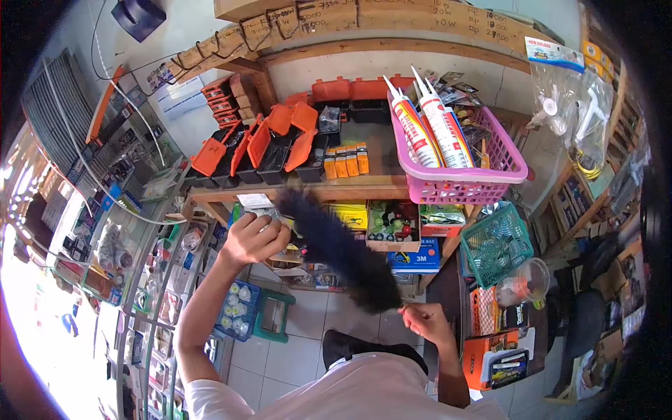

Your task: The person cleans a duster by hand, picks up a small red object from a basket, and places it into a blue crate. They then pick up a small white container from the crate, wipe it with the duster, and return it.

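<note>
The duster (339, 252), a long black plume, hangs between both hands below the shelf (301, 190). The right hand (425, 320) is closed on the thin handle end; the left hand (253, 238) is curled at the tip, beside a packet (254, 201). Judged light, soft and floppy; grip the stiff handle.

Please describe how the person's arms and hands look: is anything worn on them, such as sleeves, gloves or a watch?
Both arms are bare from above the elbow down. The left hand and the right hand wear no gloves, and no watch or ring is visible. A short white sleeve covers the left upper arm.
</note>
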The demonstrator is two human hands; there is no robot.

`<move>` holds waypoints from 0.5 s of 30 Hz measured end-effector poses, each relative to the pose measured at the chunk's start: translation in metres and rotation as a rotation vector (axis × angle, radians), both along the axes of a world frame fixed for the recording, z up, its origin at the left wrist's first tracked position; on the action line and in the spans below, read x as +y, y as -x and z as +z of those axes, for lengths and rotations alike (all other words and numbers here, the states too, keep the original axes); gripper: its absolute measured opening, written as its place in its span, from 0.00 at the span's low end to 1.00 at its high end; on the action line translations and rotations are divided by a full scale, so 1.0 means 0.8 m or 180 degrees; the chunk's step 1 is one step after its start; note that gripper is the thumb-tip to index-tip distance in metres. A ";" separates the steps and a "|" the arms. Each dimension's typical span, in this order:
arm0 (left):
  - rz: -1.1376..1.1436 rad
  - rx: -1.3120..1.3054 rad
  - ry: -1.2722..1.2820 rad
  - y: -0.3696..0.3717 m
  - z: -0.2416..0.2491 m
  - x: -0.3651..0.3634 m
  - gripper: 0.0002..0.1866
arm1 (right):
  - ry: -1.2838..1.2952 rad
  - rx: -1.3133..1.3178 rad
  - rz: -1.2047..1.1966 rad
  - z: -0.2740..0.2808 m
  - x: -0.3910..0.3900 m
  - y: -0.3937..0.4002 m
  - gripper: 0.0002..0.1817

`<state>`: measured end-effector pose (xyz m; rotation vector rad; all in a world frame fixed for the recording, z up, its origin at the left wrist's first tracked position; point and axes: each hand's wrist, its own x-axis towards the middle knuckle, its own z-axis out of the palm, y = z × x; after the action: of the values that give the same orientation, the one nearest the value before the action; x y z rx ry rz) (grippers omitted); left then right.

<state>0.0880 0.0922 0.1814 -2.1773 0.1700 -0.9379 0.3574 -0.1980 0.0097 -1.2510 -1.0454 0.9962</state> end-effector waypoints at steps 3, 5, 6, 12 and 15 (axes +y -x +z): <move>0.0105 0.0494 0.0463 0.024 0.012 0.005 0.12 | 0.0266 0.0677 0.0522 0.007 0.016 -0.002 0.17; 0.0194 0.0210 0.0522 0.027 0.005 0.009 0.11 | 0.0140 0.0612 0.0387 0.007 0.043 -0.009 0.19; 0.0255 -0.0070 0.0587 0.027 0.004 0.010 0.11 | 0.0019 0.0551 0.0226 0.015 0.058 -0.014 0.21; 0.0625 -0.0097 0.1252 0.044 -0.007 0.006 0.14 | -0.0151 0.0572 -0.0026 0.123 0.212 -0.009 0.25; 0.0818 -0.0215 0.1720 0.045 -0.030 0.000 0.12 | -0.0153 0.1726 0.0358 0.110 0.327 -0.015 0.20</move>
<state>0.0516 0.0923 0.1575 -2.5652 -0.4354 -0.9852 0.3696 0.0640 0.0975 -0.8170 -0.7112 1.2967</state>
